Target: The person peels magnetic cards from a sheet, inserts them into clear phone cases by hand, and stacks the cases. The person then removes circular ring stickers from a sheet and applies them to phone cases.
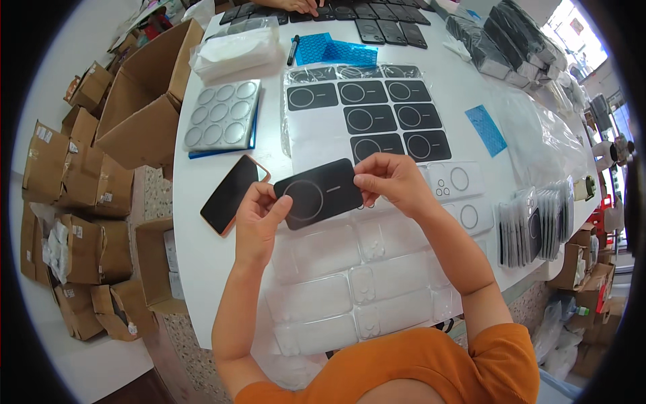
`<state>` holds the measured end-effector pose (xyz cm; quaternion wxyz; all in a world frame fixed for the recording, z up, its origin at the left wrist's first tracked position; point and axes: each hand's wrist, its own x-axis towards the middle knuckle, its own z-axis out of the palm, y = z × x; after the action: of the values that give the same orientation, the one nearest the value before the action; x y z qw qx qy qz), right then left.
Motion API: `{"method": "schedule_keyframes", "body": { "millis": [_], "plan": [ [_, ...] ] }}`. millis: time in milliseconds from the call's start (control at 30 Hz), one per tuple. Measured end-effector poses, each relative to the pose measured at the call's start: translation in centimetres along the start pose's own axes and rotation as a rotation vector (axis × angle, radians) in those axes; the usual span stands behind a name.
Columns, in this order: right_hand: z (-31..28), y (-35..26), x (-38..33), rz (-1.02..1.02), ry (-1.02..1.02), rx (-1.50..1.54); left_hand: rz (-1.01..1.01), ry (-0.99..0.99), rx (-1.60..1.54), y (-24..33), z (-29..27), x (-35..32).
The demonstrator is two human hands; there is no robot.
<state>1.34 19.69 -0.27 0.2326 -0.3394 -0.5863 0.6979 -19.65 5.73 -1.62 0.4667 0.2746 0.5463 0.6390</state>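
While left hand [258,219] and right hand [389,178] pinch black ring-marked card [318,194] by its ends above tabletop [202,269], card hides clear cases [323,283] beneath; phone [231,193] just left, tabletop edge near left wrist.

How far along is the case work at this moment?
Done, apparently: stacked cases stand at the table's right edge. In hand: left hand and right hand hold one black ringed card. Left: seven black cards on the sheet, and clear cases lying below.
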Motion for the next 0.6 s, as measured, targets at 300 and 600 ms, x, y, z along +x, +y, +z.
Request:
{"method": "schedule_keyframes", "body": {
  "millis": [300, 600],
  "plan": [
    [-1.7, 2.3, 0.6, 0.173, 0.186, 0.088, 0.582, -0.267, 1.212, -1.4, -4.6, 2.2],
    [1.1, 2.3, 1.8, 0.269, 0.124, -0.015, 0.548, -0.265, 1.195, -3.7, -5.6, 2.0]
  ]
}}
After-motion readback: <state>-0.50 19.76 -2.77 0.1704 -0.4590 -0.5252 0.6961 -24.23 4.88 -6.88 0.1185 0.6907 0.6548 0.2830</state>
